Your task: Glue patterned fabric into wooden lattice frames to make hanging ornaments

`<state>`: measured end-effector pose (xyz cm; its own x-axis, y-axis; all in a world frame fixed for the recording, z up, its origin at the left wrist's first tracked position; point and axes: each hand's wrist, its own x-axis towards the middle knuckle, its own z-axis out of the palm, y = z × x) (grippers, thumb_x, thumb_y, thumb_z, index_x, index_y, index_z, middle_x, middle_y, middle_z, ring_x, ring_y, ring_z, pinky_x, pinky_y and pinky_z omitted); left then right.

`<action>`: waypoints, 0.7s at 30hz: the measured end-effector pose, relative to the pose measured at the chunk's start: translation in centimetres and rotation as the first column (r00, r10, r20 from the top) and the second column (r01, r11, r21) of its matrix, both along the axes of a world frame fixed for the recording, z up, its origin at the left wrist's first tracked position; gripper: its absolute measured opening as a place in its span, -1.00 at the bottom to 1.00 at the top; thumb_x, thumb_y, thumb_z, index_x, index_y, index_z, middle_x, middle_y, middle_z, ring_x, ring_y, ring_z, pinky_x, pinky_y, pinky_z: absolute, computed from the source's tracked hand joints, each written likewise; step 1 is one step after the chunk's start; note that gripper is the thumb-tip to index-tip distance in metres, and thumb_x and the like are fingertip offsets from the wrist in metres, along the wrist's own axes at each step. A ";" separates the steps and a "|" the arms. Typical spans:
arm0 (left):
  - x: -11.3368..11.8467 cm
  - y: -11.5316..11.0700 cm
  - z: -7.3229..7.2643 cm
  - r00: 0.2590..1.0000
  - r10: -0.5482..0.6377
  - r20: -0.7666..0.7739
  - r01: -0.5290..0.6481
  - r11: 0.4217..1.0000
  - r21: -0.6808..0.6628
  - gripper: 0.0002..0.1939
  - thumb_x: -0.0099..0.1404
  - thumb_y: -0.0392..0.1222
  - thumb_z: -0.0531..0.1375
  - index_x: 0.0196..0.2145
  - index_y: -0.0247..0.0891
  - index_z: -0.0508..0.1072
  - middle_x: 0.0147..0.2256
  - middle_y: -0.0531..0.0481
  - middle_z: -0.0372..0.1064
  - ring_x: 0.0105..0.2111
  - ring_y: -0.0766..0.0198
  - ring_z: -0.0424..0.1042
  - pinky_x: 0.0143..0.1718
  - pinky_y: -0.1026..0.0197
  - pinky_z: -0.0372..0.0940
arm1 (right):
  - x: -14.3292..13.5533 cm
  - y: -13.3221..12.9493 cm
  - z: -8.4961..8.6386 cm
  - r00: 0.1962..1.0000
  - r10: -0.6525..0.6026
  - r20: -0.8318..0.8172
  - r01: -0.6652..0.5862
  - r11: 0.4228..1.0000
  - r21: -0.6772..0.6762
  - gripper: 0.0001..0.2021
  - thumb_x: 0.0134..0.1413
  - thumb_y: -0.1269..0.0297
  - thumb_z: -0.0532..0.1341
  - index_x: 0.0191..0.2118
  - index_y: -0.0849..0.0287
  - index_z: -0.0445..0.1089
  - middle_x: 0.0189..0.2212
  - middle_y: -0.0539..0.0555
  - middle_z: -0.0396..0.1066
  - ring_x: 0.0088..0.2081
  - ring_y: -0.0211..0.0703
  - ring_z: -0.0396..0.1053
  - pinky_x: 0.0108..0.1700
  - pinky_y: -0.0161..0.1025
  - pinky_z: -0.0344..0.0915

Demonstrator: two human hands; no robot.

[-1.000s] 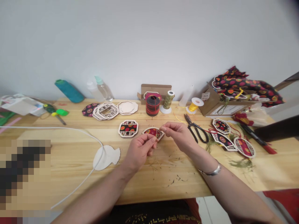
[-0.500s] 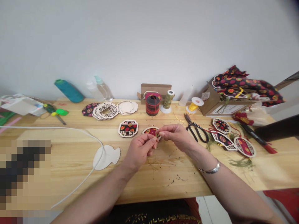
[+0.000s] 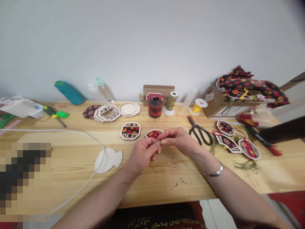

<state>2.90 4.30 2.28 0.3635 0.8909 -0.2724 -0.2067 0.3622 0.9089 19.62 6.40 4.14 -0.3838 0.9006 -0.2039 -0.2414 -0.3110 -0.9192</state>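
My left hand (image 3: 144, 154) and my right hand (image 3: 178, 140) meet at the fingertips over the middle of the wooden table (image 3: 143, 190). Each is closed in a pinch on something too small to make out, with a tiny dark bit showing between the fingertips. Just behind them lies a red patterned ornament (image 3: 152, 134) in a pale frame, its right part hidden by my fingers. An octagonal framed ornament (image 3: 130, 131) rests to the left of it. Black-handled scissors (image 3: 200, 131) lie open to the right of my right hand.
Behind stand a red-and-black thread spool (image 3: 155, 107), a green spool (image 3: 172, 101) and a yellow spool (image 3: 197, 108). Finished ornaments (image 3: 227, 143) and a cardboard box (image 3: 214, 105) are at right. A white cable (image 3: 81, 133) crosses a white cutout (image 3: 108, 160) at left.
My right fingertips have dropped slightly and come closer to my left fingertips. The view has shifted very slightly.
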 end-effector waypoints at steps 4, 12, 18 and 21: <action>0.0 -0.1 0.3 1.000 -0.021 0.000 0.021 1.000 0.000 -0.73 0.15 -0.05 0.30 -0.48 -0.33 0.42 -0.57 0.11 0.28 -0.67 0.54 0.07 -0.66 0.40 -0.09 | -0.1 -0.1 0.1 0.999 -0.020 0.038 0.019 1.000 0.018 -0.82 -0.34 0.27 0.47 -0.52 0.20 0.52 -0.58 -0.04 0.51 -0.50 -0.28 0.40 -0.31 -0.26 0.32; 0.3 -0.1 1.2 0.982 -0.039 0.183 0.054 0.995 -0.078 -0.70 0.09 -0.04 0.35 -0.41 -0.38 0.49 -0.52 0.01 0.35 -0.66 0.57 -0.01 -0.63 0.39 -0.13 | 0.0 -0.2 0.5 0.996 0.027 0.091 -0.040 0.988 0.147 -0.79 -0.09 0.17 0.36 -0.50 0.21 0.45 -0.62 -0.03 0.47 -0.52 -0.27 0.40 -0.31 -0.24 0.29; 0.6 0.0 1.2 0.971 -0.001 0.237 0.036 0.989 -0.145 -0.71 0.06 -0.08 0.38 -0.44 -0.40 0.49 -0.53 -0.02 0.36 -0.66 0.58 0.01 -0.62 0.40 -0.14 | 0.1 -0.2 0.4 0.994 0.004 0.113 -0.025 0.983 0.182 -0.80 -0.06 0.19 0.33 -0.50 0.21 0.43 -0.61 -0.03 0.47 -0.52 -0.28 0.40 -0.31 -0.25 0.29; 0.6 0.0 1.1 0.972 0.002 0.235 0.035 0.988 -0.153 -0.71 0.04 -0.08 0.39 -0.45 -0.40 0.49 -0.54 -0.01 0.36 -0.67 0.59 0.00 -0.63 0.40 -0.14 | 0.0 -0.2 0.6 0.991 -0.012 0.136 -0.011 0.985 0.170 -0.79 -0.09 0.17 0.34 -0.50 0.23 0.43 -0.62 -0.03 0.45 -0.53 -0.29 0.37 -0.33 -0.26 0.27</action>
<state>3.48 4.25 3.35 0.4478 0.8379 -0.3120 -0.3998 0.4997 0.7684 19.62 6.17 4.72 -0.3628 0.9267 -0.0980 -0.1109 -0.1473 -0.9829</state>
